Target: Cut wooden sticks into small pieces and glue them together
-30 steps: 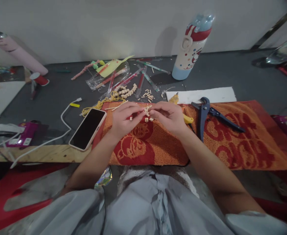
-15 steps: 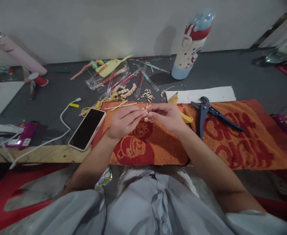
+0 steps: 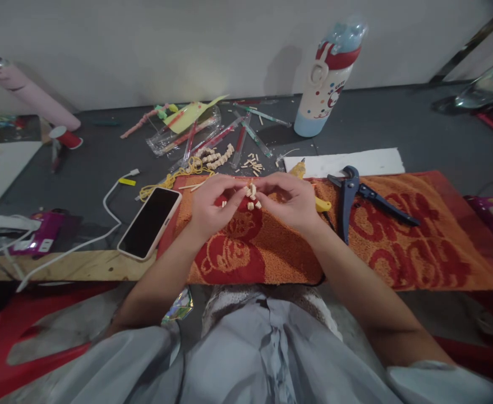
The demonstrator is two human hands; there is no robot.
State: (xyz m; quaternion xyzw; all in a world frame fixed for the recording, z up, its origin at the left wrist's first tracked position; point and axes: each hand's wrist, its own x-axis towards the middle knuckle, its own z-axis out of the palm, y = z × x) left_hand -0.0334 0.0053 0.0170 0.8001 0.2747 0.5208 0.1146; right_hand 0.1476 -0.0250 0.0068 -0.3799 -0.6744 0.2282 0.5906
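Observation:
Small pale wooden pieces (image 3: pixel 252 192) sit bunched between my fingertips, over the towel (image 3: pixel 292 258). From the left, my left hand (image 3: pixel 215 203) pinches at them, thumb and forefinger bent around their edge. My right hand (image 3: pixel 289 201) closes on the same bunch from the other side, its fingers curled. How the pieces join is too small to make out. Just below the fingertips lie a few loose wooden bits (image 3: pixel 250 206). Partly behind my right hand is a yellow-handled tool (image 3: pixel 322 205).
Blue-handled cutters (image 3: pixel 349 196) lie on the towel at right. A phone (image 3: pixel 150 223) is left of it. Behind are cut stick bits (image 3: pixel 252 163), a chain of wooden pieces (image 3: pixel 221 157), yellow cord (image 3: pixel 168 180), packaged sticks (image 3: pixel 242 137) and an upright bottle (image 3: pixel 326 84).
Both hands have shifted from flatter, overlapping fingers to a rounder curl, with fingertips slightly apart. More of the wooden pieces now shows between them, and loose bits on the towel are uncovered.

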